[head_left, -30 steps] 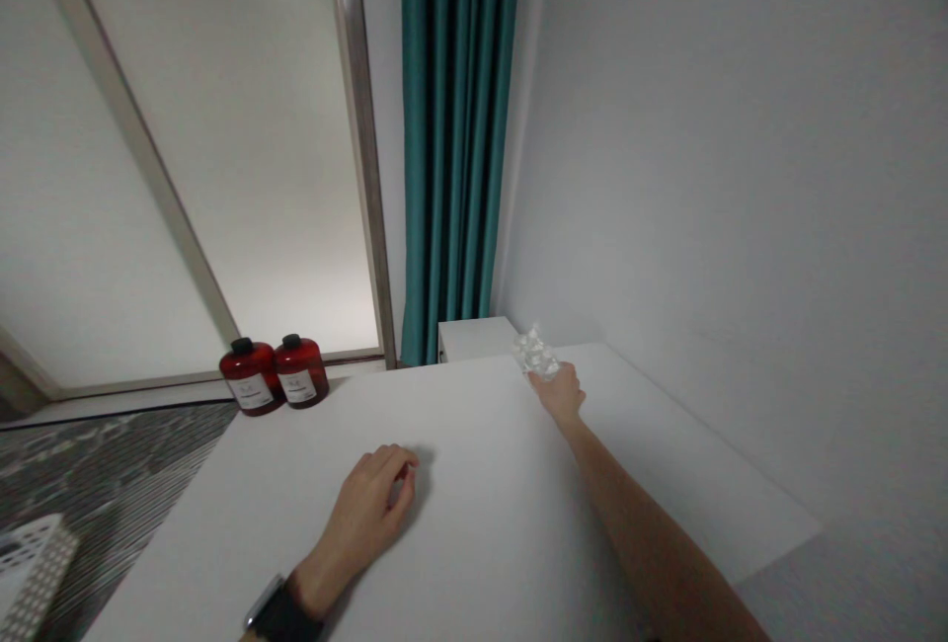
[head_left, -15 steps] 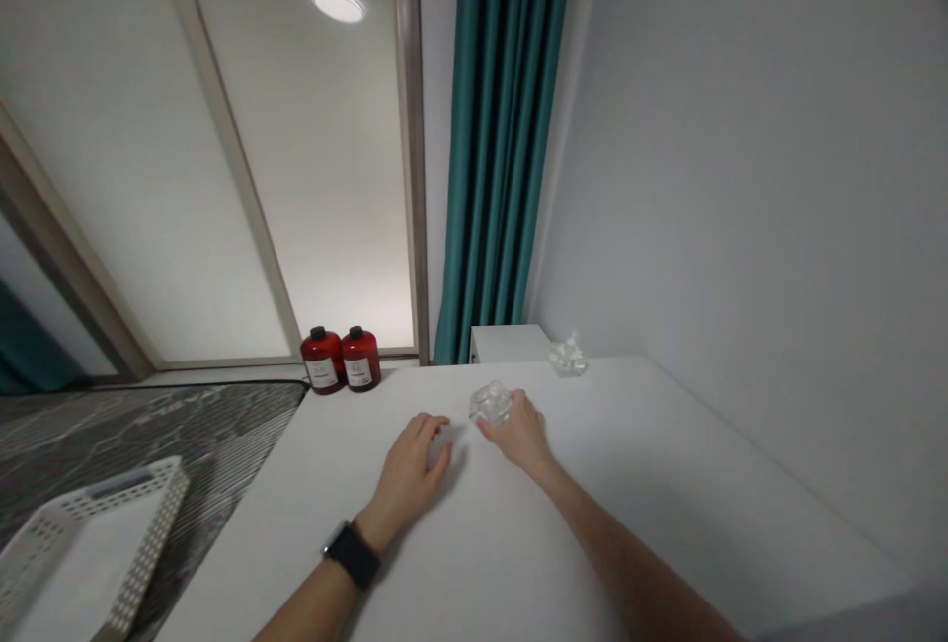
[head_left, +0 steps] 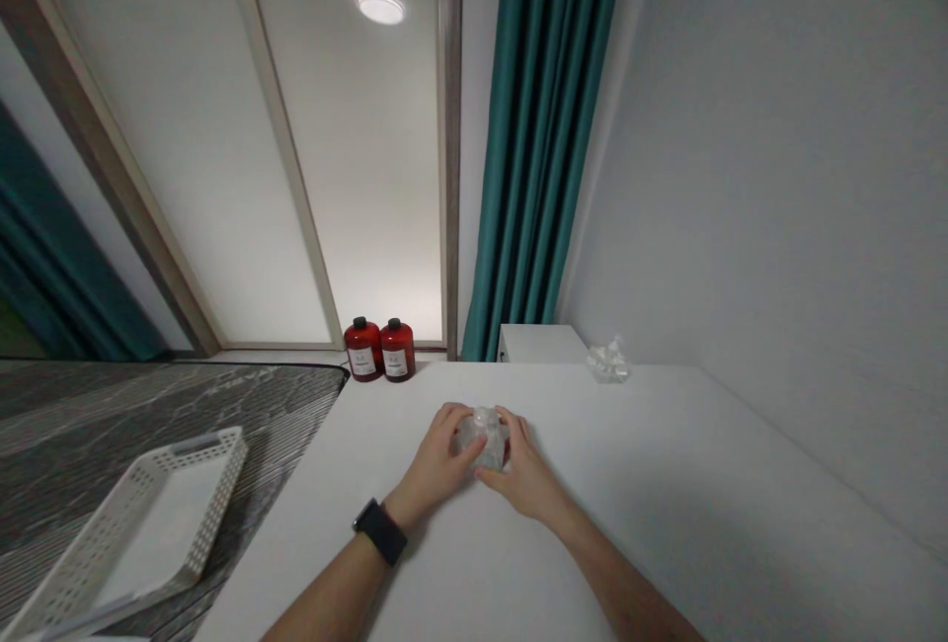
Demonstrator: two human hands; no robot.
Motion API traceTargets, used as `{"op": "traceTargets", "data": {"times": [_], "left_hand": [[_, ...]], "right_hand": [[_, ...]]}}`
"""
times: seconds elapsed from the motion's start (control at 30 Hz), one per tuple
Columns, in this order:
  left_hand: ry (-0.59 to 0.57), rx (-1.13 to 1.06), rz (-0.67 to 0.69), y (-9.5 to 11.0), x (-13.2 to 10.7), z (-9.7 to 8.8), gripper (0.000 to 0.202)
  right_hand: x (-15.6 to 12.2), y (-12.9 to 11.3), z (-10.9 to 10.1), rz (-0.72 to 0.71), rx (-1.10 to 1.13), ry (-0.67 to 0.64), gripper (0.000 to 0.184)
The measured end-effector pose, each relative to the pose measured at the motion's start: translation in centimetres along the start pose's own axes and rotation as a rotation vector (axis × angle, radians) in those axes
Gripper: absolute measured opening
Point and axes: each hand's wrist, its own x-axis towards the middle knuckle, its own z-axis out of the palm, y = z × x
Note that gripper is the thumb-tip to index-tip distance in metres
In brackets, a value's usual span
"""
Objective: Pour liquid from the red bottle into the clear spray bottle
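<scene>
"Left hand (head_left: 444, 459) and right hand (head_left: 529, 474) now meet on the crumpled clear plastic wad (head_left: 484, 422); half a second ago only the right held it, farther back on the white tabletop (head_left: 518, 583)."

"How are the fingers set?"

"Curled around it from both sides, the left thumb pressing its near face, the right thumb lower, opposite its fingers."

"And where is it?"

"Mid-table, between the palms; I can't tell whether it touches the surface. Another clear plastic wad (head_left: 608, 365) lies well apart, toward the back right."

"Any advice?"

"It looks thin and springy, so I'd squeeze evenly from both sides, thumbs against fingers, tucking in loose edges."
</scene>
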Motion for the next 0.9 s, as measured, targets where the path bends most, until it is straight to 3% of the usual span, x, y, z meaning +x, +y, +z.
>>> {"op": "traceTargets", "data": {"times": [0.13, 0.27, 0.6, 0.9], "left_hand": [[-0.055, -0.038, 0.065, 0.8, 0.2, -0.4, 0.013], [-0.048, 0.014, 0.112, 1.5, 0.0, -0.5, 0.016], [-0.082, 0.019, 0.089, 2.8, -0.2, -0.6, 0.015], [0.068, -0.033, -0.034, 2.3, -0.2, 0.4, 0.009]], "right_hand": [[-0.1, 0.5, -1.6, 0.002, 0.067, -0.122, 0.086], [0.3, 0.1, -2.6, -0.041, 0.005, -0.144, 0.078], [0.2, 0.0, -2.6, -0.084, 0.003, -0.142, 0.072], [-0.1, -0.5, -1.6, -0.089, -0.059, -0.075, 0.067]]}}
